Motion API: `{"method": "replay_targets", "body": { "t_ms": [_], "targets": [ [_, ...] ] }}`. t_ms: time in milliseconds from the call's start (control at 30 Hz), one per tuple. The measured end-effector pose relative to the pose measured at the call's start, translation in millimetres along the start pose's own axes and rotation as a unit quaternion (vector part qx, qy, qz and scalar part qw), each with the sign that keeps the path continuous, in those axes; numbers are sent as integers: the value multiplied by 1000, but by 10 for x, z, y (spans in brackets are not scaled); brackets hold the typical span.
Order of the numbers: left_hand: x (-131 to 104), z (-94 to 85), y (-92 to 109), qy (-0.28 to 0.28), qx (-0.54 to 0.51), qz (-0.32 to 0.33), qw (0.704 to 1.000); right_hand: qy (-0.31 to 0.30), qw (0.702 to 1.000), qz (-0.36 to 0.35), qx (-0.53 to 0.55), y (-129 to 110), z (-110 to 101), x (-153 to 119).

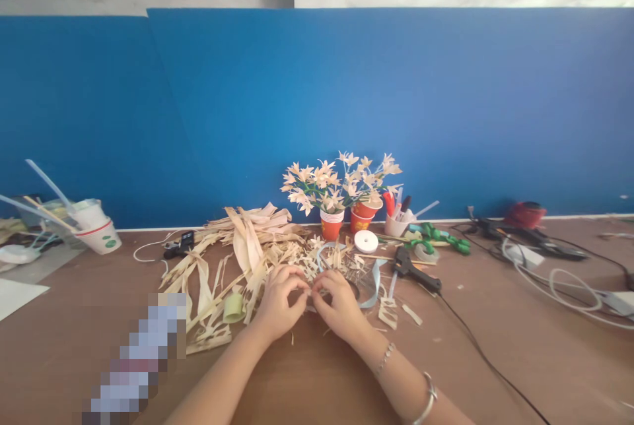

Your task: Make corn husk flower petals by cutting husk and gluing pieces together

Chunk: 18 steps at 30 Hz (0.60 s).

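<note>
Pinching a small pale piece [310, 291], mostly hidden, between nearly meeting fingers [288, 273], the left hand [281, 301] and right hand [341, 305] are working close together, dried husks [247, 243] lying leftward of the fingers, light even pressure probably best preventing creases.

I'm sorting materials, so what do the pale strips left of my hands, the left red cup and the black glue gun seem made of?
Pale strips: probably dried plant husk, matte; creased, curling, ragged edges suggest it.
Left red cup: likely paper, smooth; thin white rims stack at its top.
Black glue gun: probably plastic, low sheen, judging by its rigid moulded shape.
</note>
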State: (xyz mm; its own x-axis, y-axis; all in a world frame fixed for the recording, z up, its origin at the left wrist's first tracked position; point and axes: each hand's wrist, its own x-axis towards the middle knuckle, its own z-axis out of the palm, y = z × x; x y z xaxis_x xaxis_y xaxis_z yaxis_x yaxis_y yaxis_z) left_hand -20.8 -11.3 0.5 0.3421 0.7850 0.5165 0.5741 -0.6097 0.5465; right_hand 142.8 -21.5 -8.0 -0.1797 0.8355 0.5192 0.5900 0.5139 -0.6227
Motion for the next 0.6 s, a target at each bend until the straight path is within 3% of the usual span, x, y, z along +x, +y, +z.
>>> {"method": "replay_targets", "body": {
  "t_ms": [400,600],
  "targets": [
    [5,77,-21,27,30,-2,999,15,999,-20,-37,37,47,-4],
    [-10,126,99,62,103,-10,993,45,987,-5,-155,-15,118,3]
  ]
}}
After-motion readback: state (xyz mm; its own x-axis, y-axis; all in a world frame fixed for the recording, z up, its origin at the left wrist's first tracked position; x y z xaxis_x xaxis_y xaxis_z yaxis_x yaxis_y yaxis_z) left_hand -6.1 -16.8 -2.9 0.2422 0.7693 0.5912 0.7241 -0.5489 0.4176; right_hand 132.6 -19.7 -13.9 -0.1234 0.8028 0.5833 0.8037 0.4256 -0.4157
